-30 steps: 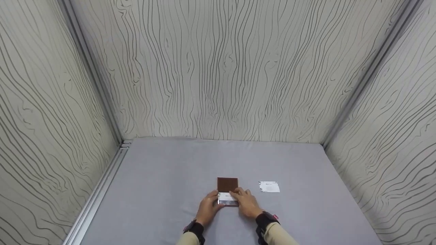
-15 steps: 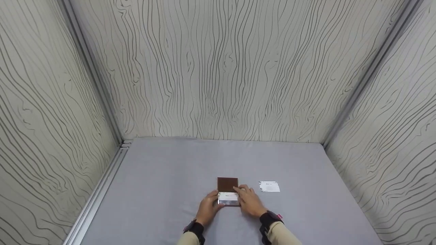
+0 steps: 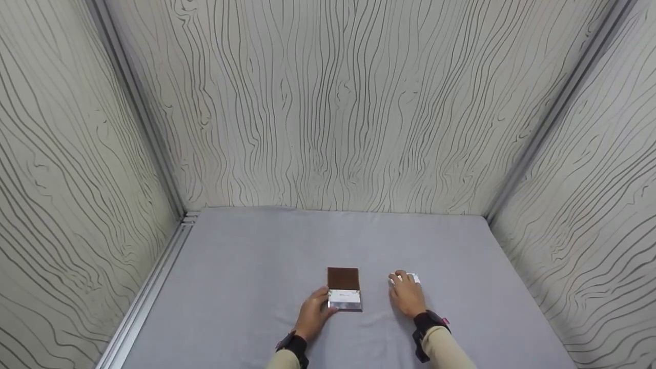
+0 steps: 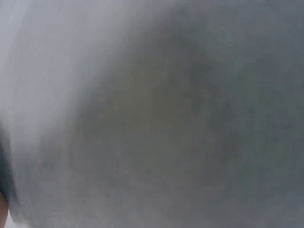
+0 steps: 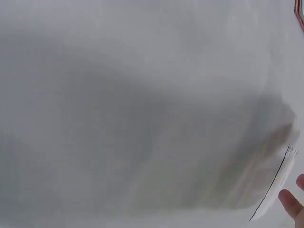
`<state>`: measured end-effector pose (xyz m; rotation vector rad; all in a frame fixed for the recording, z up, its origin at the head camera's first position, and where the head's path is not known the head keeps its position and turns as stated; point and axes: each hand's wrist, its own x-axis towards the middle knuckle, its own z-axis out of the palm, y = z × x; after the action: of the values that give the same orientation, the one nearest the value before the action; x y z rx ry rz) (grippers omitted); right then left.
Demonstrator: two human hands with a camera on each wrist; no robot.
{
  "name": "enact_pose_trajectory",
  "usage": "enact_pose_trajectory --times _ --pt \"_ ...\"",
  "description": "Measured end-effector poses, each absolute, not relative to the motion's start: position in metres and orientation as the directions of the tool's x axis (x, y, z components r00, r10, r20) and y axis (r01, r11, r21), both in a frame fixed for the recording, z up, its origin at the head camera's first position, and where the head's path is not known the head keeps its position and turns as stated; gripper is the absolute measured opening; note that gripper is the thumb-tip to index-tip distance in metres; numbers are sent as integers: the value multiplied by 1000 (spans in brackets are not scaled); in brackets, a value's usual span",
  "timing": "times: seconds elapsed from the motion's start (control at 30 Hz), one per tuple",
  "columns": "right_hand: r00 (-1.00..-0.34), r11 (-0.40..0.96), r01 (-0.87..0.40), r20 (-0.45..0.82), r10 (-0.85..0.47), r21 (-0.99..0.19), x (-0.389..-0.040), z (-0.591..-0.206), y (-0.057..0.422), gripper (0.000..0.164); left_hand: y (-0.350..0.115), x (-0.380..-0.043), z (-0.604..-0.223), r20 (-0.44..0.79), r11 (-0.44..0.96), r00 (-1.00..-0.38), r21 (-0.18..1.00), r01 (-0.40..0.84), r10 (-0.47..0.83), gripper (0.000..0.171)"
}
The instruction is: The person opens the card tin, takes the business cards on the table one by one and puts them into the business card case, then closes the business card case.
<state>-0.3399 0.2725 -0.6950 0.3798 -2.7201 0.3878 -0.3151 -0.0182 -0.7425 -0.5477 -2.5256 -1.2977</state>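
Note:
A brown card case (image 3: 343, 278) lies unfolded on the cloth, a white printed card (image 3: 344, 296) in its near half and a clear strip along the front. My left hand (image 3: 311, 313) grips its left side, thumb at the near edge. To the right, my right hand (image 3: 408, 297) is over the loose white cards (image 3: 415, 278), fingers spread and partly covering them. The right wrist view shows the cards' edge (image 5: 273, 190) like a thin stack, a fingertip (image 5: 289, 202) beside it. Blur fills most of the left wrist view.
Grey cloth (image 3: 246, 266) covers the table. Wood-patterned panels (image 3: 328, 102) stand at the back and both sides. A metal rail (image 3: 143, 292) runs along the left edge. A corner of the card case (image 5: 300, 12) shows in the right wrist view.
My right hand has left the card case and moved right to the loose cards, now partly hiding them. My left hand has stayed in place on the case.

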Motion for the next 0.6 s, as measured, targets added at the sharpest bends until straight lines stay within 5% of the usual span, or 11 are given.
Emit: enact_pose_trajectory --times 0.6 --pt "-973 944 -201 162 -162 -263 -323 -688 313 41 -18 -314 -739 368 512 -904 746 426 217 39"
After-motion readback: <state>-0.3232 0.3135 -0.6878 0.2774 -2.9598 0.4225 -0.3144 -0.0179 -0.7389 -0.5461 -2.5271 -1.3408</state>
